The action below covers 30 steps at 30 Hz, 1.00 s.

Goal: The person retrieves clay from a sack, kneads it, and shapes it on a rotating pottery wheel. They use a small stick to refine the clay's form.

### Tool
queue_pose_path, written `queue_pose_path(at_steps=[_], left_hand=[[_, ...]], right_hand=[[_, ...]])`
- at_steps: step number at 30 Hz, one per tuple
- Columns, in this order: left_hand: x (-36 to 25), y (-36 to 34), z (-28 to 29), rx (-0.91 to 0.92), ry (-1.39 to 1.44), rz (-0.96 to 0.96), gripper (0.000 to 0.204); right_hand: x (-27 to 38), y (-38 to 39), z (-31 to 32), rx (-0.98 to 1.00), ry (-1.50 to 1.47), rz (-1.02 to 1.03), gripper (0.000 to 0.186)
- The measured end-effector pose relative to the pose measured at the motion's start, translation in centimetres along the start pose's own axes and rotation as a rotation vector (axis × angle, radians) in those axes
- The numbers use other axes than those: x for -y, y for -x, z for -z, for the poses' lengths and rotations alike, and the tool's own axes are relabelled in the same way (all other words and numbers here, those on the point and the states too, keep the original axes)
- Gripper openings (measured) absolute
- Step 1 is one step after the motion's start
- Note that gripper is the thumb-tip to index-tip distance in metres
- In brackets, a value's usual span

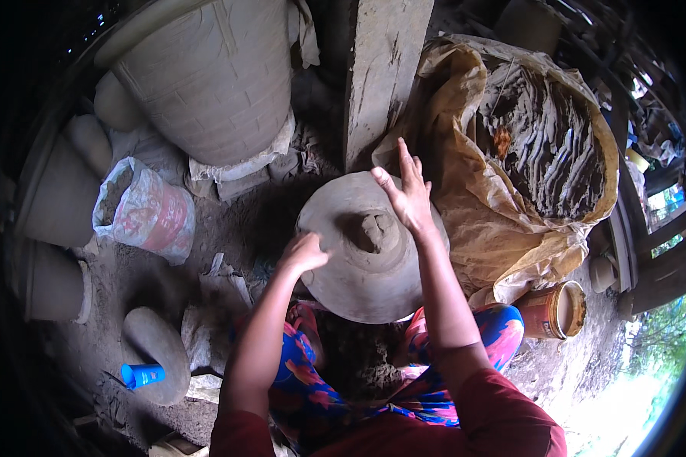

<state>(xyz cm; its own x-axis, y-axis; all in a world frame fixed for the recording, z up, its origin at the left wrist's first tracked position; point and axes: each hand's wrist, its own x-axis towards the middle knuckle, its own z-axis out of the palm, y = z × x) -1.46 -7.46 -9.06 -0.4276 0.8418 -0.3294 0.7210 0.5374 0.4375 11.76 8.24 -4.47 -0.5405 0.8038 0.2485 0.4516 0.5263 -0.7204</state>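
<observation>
A round grey wheel disc (335, 289) is before me, with an uneven lump of clay (375, 232) on a raised round base at its centre. My left hand (305, 251) is over the disc's left part, fingers curled in, with nothing visible in them; whether it touches the surface I cannot tell. My right hand (408, 194) is raised at the disc's upper right, beside the lump, fingers stretched and spread, holding nothing. My bent legs (495, 331) in patterned cloth flank the wheel.
A large sack of sliced clay (541, 152) fills the right, a rusty tin (541, 316) below it. A wooden post (381, 68) stands behind. Large clay pots (198, 91), a white-pink sack (164, 217), a leaning disc (164, 343) and a blue cup (141, 375) are at left.
</observation>
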Motion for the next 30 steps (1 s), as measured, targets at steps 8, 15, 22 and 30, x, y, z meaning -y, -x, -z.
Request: queue_pose_path(at_steps=[8,15,22,30], left_hand=[[-0.5,0.0,0.2,0.584,-0.185,0.037,0.062],[-0.2,-0.6,-0.2,0.535,0.172,0.008,0.067],[0.3,-0.5,-0.5,0.325,-0.274,-0.058,0.045],[-0.4,-0.3,0.2,0.698,0.193,0.01,0.044]], right_hand=[[-1.3,4.1,-4.5,0.316,0.46,-0.266,0.118],[-4.4,5.6,-5.8,0.07,0.513,0.264,0.069],[-4.3,5.7,-6.5,0.048,0.537,0.038,0.082],[-4.8,5.8,-6.5,-0.085,0.556,0.195,0.075]])
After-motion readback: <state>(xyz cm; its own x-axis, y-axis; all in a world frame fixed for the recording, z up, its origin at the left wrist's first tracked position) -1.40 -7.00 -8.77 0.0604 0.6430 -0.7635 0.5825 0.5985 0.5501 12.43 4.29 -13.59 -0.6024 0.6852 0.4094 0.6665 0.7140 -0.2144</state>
